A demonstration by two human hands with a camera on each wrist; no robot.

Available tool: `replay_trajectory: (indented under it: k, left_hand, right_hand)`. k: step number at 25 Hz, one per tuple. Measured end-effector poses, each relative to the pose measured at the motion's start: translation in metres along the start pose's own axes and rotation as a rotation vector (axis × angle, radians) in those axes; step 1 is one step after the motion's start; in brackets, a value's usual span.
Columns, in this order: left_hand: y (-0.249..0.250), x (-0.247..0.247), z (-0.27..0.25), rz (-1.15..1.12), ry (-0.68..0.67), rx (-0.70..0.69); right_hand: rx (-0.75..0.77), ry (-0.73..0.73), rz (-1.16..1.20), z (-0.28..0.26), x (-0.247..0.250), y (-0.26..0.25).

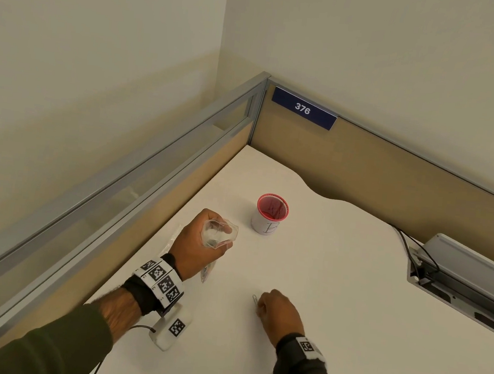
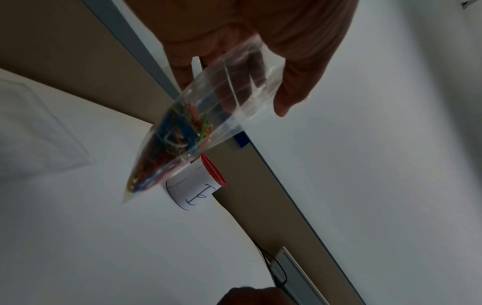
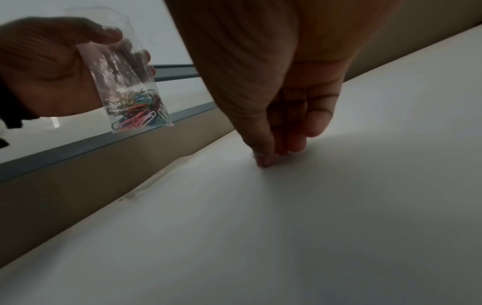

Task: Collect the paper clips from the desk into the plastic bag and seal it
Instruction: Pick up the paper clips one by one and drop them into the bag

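My left hand [image 1: 217, 237] holds a clear plastic bag [image 1: 219, 235] above the white desk [image 1: 335, 287], mouth up and spread open. In the left wrist view the bag [image 2: 221, 99] hangs from the fingers, with several coloured paper clips [image 2: 180, 134] in its bottom. The right wrist view shows the same bag [image 3: 122, 78] and clips [image 3: 140, 116]. My right hand [image 1: 260, 305] is down on the desk, nearer to me. Its fingertips [image 3: 264, 162] are bunched together on the surface, pinching the end of a silver paper clip [image 1: 254, 299].
A red-rimmed cup wrapped in white paper [image 1: 270, 218] stands beyond the bag. Another flat clear bag [image 2: 39, 128] lies by the left partition [image 1: 149, 176]. A cable tray cut-out with cords [image 1: 458, 279] is at the right. A blue sign [image 1: 304, 109] marks the corner.
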State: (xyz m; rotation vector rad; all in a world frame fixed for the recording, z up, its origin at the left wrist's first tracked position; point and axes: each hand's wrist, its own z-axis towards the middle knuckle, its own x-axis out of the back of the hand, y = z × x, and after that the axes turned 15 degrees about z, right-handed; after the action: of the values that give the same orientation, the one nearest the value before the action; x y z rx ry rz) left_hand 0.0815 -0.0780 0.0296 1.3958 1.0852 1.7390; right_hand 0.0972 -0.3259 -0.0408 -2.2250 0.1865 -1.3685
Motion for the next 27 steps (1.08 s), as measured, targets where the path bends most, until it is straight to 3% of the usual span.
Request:
replay_trajectory:
  k: [8,13,16,23,27]
  left_hand:
    - [0.001,0.006,0.002,-0.004,0.017,-0.005]
    - [0.002,0.005,0.001,-0.011,0.017,-0.01]
    - [0.003,0.006,0.002,-0.009,0.022,-0.014]
    - [0.003,0.01,0.006,-0.002,0.022,-0.016]
    - [0.005,0.008,0.004,0.016,0.014,-0.008]
  right_hand:
    - [0.021,0.035,0.077,0.017,0.001,0.002]
    - [0.191,-0.039,-0.115,0.025,0.005,0.0]
    - [0.189,-0.021,-0.16,0.029,0.007,0.003]
    - [0.182,0.026,-0.115,0.029,0.009,0.005]
    - [0.251,-0.03,-0.081,0.025,0.01,0.005]
